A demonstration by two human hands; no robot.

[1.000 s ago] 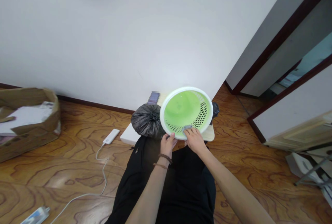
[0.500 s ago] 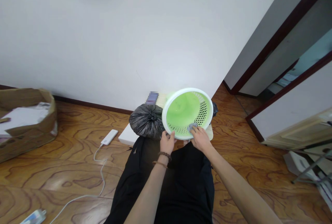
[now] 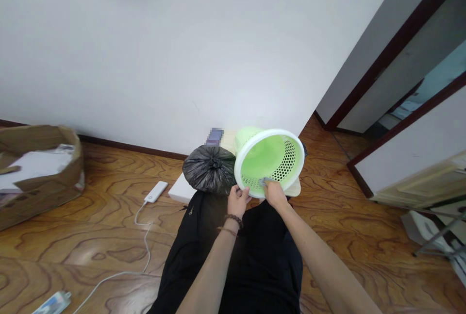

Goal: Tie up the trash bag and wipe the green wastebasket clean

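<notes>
A green plastic basket (image 3: 264, 158) with a white rim and rows of round holes lies tilted, its mouth facing me. My left hand (image 3: 238, 201) grips the rim at its lower left. Inside the lower part of the mouth, my right hand (image 3: 274, 192) presses a small grey cloth (image 3: 267, 180) against the perforated wall. Most of the cloth is hidden by the fingers. Touching the basket's left side is a knotted black plastic bag (image 3: 211, 168). Under the basket, part of a pale stool top (image 3: 293, 189) shows.
A white box (image 3: 181, 190) sits left of my knees. On the wooden floor lie a white power strip (image 3: 156, 191) with its cord and, at far left, a cardboard box (image 3: 43, 202) of papers. The white wall (image 3: 182, 61) rises straight ahead; a doorway stands to the right.
The basket has tipped further toward me, showing more of its outer side. My right hand has slid slightly left and down along the inside wall with the cloth.
</notes>
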